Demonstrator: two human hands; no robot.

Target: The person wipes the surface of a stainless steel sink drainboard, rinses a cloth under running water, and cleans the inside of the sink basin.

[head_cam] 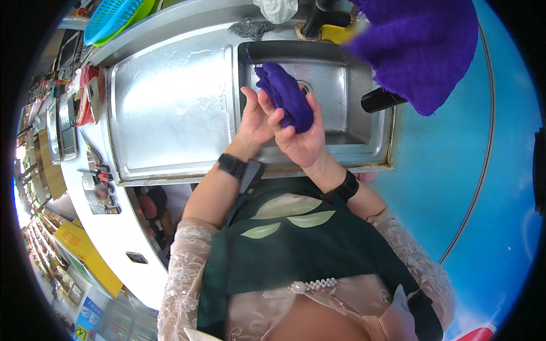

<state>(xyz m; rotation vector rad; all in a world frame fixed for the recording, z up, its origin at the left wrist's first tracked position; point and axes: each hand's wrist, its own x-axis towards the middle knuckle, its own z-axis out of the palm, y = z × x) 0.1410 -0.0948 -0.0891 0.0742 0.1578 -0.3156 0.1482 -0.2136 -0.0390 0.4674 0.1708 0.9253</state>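
My right hand (305, 138) is palm up over the sink basin (358, 128), its fingers curled around a folded, bunched purple cloth (288, 96). Frayed threads stick out at the cloth's far end. Just to the left, my left hand (256, 123) has its thumb raised and apart from the bundle. The left fingers are hidden behind the right hand and cloth, so I cannot tell whether they grip it. Below the hands, the drain (305, 87) is partly covered.
Left of the basin lies a wet steel drainboard (170, 106). Steel wool (251, 29) and a black faucet (322, 21) are at the back. Another purple cloth (426, 51) hangs at upper right. Several knives (102, 183) and a phone (136, 257) lie on the white counter (102, 238).
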